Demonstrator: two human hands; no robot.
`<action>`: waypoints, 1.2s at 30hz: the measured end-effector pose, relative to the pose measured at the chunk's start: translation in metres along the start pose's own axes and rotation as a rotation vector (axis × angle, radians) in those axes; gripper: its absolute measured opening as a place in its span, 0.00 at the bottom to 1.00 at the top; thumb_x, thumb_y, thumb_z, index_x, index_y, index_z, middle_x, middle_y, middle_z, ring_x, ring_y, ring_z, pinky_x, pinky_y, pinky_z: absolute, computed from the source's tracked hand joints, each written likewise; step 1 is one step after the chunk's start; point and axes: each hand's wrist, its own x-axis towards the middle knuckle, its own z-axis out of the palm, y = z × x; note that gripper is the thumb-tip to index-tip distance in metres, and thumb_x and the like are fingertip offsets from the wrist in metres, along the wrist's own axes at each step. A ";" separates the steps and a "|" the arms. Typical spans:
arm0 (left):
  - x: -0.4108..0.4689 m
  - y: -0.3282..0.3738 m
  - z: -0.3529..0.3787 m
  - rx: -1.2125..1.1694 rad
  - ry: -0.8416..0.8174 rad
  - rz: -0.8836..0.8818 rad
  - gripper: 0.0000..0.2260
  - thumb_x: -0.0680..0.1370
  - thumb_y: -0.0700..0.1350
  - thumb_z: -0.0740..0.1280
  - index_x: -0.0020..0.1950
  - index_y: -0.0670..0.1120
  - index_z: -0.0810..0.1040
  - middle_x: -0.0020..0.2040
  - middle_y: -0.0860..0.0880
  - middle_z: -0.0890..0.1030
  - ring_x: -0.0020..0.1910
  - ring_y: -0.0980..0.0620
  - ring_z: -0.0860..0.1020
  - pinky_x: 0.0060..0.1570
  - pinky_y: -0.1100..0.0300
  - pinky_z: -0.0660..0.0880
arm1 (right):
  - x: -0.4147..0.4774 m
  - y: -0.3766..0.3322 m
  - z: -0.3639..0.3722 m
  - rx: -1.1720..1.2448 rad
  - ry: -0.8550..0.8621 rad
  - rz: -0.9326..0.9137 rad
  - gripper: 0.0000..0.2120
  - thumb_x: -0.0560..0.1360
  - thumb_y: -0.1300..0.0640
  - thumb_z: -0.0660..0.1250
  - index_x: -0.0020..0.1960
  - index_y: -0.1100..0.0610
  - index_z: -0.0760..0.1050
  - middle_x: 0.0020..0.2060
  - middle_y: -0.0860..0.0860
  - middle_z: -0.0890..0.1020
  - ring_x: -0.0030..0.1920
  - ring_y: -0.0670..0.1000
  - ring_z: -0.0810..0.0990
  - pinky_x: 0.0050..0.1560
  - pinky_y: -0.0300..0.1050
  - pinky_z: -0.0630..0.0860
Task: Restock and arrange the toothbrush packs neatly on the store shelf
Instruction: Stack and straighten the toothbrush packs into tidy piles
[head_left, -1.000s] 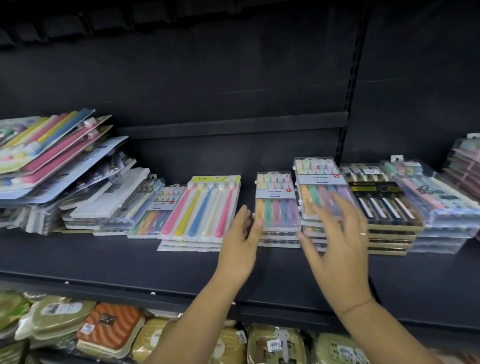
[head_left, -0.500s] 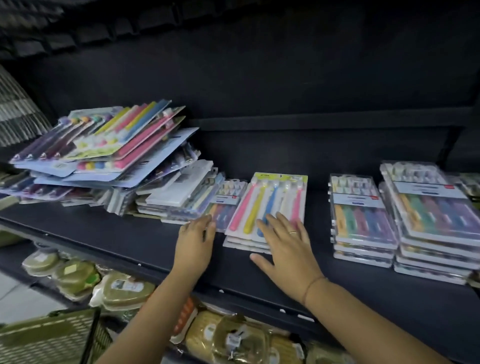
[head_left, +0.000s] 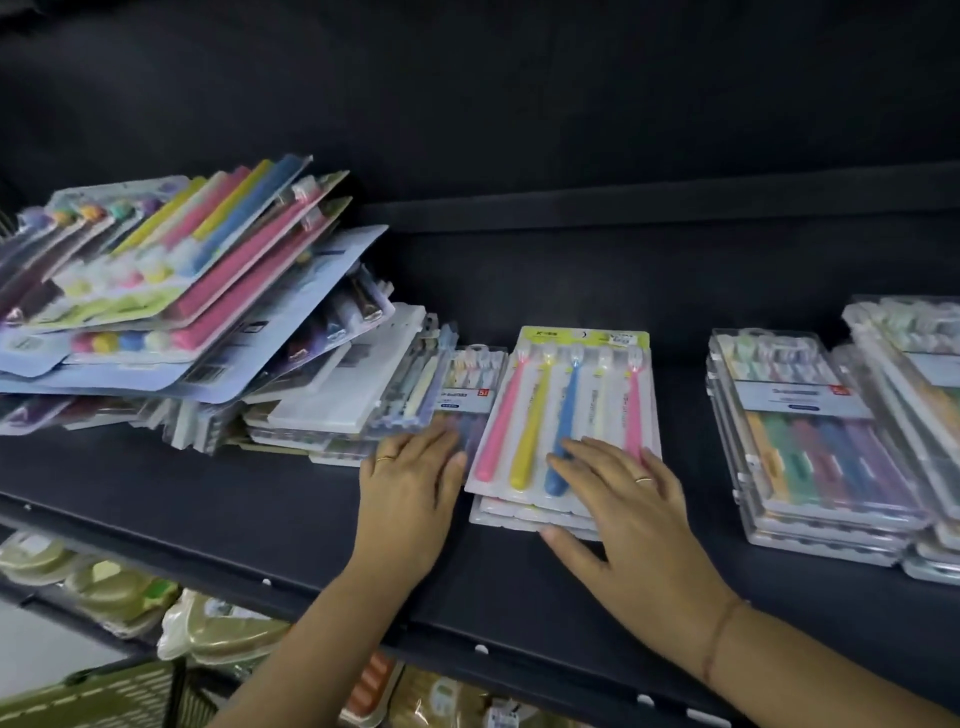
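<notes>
Since half a second ago, both hands have slid farther in and lie flat, gripping nothing: the left hand (head_left: 410, 499) on the small toothbrush pack (head_left: 470, 395), the right hand (head_left: 623, 514) on the five-brush stack (head_left: 571, 405), on a black store shelf (head_left: 208, 509).

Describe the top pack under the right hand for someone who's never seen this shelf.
On the dark shelf, between the messy pile at left and the clear-case stacks at right, sits a short stack under the right hand. Its top pack alone has a yellow-green header and five brushes: pink, yellow, blue, white, pink.
</notes>
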 end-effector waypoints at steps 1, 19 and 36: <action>0.000 -0.002 0.000 0.022 -0.001 0.026 0.22 0.80 0.57 0.53 0.62 0.48 0.81 0.63 0.53 0.80 0.58 0.48 0.73 0.51 0.55 0.63 | -0.001 0.000 0.000 0.010 -0.002 0.008 0.24 0.76 0.40 0.57 0.66 0.50 0.74 0.66 0.45 0.75 0.69 0.44 0.65 0.69 0.53 0.53; -0.012 0.014 -0.006 0.070 -0.169 -0.157 0.31 0.76 0.54 0.69 0.78 0.52 0.63 0.74 0.48 0.69 0.72 0.37 0.63 0.67 0.47 0.67 | -0.006 -0.005 -0.010 0.182 -0.137 0.114 0.30 0.74 0.35 0.47 0.72 0.43 0.67 0.71 0.34 0.63 0.73 0.33 0.46 0.75 0.55 0.42; -0.036 -0.012 -0.028 -0.044 -0.244 0.058 0.33 0.77 0.69 0.53 0.74 0.50 0.67 0.75 0.50 0.66 0.76 0.45 0.59 0.75 0.51 0.59 | -0.010 -0.011 -0.016 -0.044 -0.134 0.185 0.21 0.74 0.37 0.51 0.64 0.41 0.66 0.62 0.36 0.71 0.72 0.44 0.58 0.74 0.60 0.43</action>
